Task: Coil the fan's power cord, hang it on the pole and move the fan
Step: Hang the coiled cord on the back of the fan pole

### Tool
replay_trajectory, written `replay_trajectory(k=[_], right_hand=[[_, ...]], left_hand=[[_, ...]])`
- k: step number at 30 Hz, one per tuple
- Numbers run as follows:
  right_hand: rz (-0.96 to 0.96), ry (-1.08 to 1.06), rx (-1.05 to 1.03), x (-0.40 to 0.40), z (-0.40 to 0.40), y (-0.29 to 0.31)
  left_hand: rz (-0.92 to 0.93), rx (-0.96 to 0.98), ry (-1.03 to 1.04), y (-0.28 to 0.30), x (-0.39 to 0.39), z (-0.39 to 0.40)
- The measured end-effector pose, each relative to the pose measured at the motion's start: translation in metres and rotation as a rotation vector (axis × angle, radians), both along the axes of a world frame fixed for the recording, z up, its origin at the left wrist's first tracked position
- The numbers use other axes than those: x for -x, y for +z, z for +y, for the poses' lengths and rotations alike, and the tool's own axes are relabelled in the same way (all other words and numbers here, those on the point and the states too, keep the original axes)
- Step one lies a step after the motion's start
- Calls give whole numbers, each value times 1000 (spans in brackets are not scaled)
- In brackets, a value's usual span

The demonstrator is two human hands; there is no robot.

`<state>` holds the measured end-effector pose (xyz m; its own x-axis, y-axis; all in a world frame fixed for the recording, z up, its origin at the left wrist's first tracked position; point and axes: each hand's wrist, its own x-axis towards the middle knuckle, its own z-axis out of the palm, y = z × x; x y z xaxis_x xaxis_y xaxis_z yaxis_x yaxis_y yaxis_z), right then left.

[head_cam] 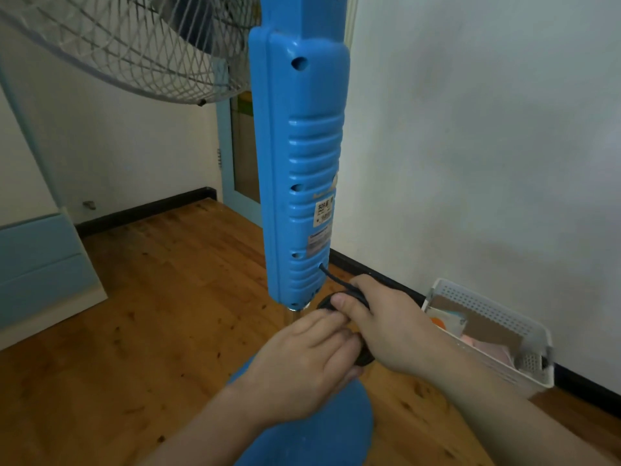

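1. Below the blue control housing (pixel 299 169) of the fan, both hands meet at the thin metal pole (pixel 291 318), just above the round blue base (pixel 312 428).
2. Power cord (pixel 339 284): black and thin, it leaves a hole low on the right side of the housing and runs down into a small bundle of loops held between the hands, close beside the pole.
3. Right hand (pixel 386 327): fingers curled around the loops, thumb pressed over the upper strands.
4. Left hand (pixel 302 358): fingers bent onto the lower part of the bundle, apparently pinching it; the exact contact is hidden behind the fingers.
5. Handling, as judged: the cord looks soft and light yet springy, so loops may slip open unless gripped across all strands at once.
6. Fan: top-heavy in appearance, with the wire grille (pixel 111 48) high at the far left; a hold on the housing or pole seems safer than on the grille.
7. White perforated basket (pixel 487 307): on the wooden floor (pixel 151 280) by the right wall.
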<state>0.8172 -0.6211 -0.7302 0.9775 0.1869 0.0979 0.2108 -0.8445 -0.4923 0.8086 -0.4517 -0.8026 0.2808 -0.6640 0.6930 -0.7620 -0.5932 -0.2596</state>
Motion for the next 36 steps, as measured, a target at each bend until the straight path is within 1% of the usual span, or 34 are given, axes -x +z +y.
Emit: replay_trajectory(k=[1,3,4,5,6,9,10,11,12,16,19,20,22,25,27,30,36], right_hand=[[-18,-12,-4,-2,-4,-1],[-42,-32,-23,-4,-7,-7],[-53,-40,-43,-4,-8,-10],[-63,-46,-66,-3,-7,-14],[-77,-56,-85,-1,-6,-17],[-110,-64,-124,2,-2,-24],[-118,-60,-138,3,-1,-25],[-121,-55,-152,3,0,-27],[-125,-55,-162,3,2,-28],[-130,-67,-203,3,4,-33],[-145,-79,-271,5,6,-35],[-151,-78,-289,7,7,-37],[-151,-78,-325,12,11,-43],[-102,-81,-383,20,17,-52],[-84,-85,-396,23,19,-55],[-85,-70,-416,25,14,-58],[33,-12,-524,7,-7,-53]], left_hand=[[-17,53,53,-3,3,3],[43,216,165,-13,13,10],[106,302,224,-19,19,12],[214,392,287,-25,28,11],[378,509,342,-28,39,5],[1060,903,463,-27,59,-25],[1210,1012,471,-28,61,-35],[1294,1093,469,-28,61,-42],[1339,1165,444,-26,60,-47],[1458,1398,268,-9,52,-62],[1510,1640,188,-2,40,-65],[1522,1700,157,1,38,-65],[1487,1781,126,5,35,-65],[1326,1764,183,8,28,-62],[1275,1757,187,13,21,-59],[1284,1640,218,15,15,-53],[1290,1403,202,18,7,-38]])
